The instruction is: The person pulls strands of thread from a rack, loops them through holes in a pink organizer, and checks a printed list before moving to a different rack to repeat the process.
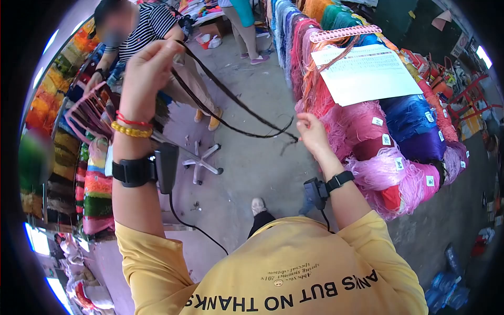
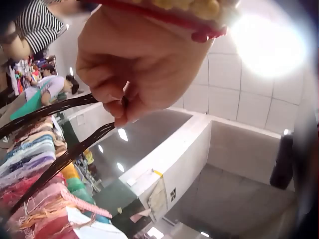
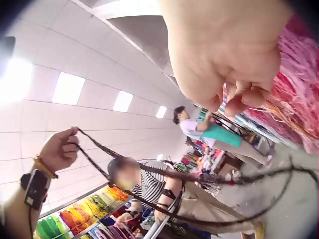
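My left hand [image 1: 149, 73] is raised and pinches one end of a dark brown skein of thread [image 1: 226, 86]. In the left wrist view, two strands of the skein [image 2: 55, 110] run out from the pinching thumb and fingertips [image 2: 119, 112]. The skein hangs as a long loop across the front, its far end frayed. Close beside that frayed end is my right hand [image 1: 313, 135], with its fingers loosely curled. The right wrist view shows the loop [image 3: 219, 177] passing below the right hand [image 3: 234, 59], with no thread visible between the fingers.
On the right, a rack carries many coloured skeins [image 1: 367, 131] with a paper sheet [image 1: 367, 73] and a pink perforated strip [image 1: 346, 33] on top. At left, a person in a striped shirt [image 1: 157, 26] stands near more yarn [image 1: 97, 194]. A wheeled base [image 1: 199, 163] is on the floor.
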Demonstrator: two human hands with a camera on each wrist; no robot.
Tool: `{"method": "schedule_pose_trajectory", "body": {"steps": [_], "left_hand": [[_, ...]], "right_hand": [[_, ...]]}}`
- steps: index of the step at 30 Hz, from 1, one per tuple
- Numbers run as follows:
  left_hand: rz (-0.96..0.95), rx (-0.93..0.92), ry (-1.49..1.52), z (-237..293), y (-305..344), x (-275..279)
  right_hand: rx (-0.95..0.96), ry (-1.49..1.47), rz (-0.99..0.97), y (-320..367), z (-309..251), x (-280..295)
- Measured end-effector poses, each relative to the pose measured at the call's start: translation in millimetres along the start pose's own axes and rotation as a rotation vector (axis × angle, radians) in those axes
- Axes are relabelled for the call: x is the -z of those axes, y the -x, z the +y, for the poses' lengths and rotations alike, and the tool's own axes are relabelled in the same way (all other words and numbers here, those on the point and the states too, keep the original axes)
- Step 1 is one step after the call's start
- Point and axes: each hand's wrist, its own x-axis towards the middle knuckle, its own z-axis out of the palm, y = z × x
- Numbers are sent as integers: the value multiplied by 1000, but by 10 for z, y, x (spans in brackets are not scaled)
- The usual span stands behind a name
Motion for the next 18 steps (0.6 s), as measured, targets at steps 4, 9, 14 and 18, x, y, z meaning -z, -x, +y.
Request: {"method": "schedule_pose_trajectory", "body": {"steps": [4, 9, 14, 18], "left_hand": [[-282, -155, -239, -473, -200, -384], [-680, -204, -81, -980, -329, -785], [-884, -78, -42, -1334, -823, -670], [-1108, -32, 16, -1640, -1110, -866]], "right_hand": [[198, -102, 55, -168, -752, 20], [155, -630, -458, -317, -1425, -353], [112, -50, -163, -525, -1366, -588], [216, 291, 5, -511, -1414, -573]]}}
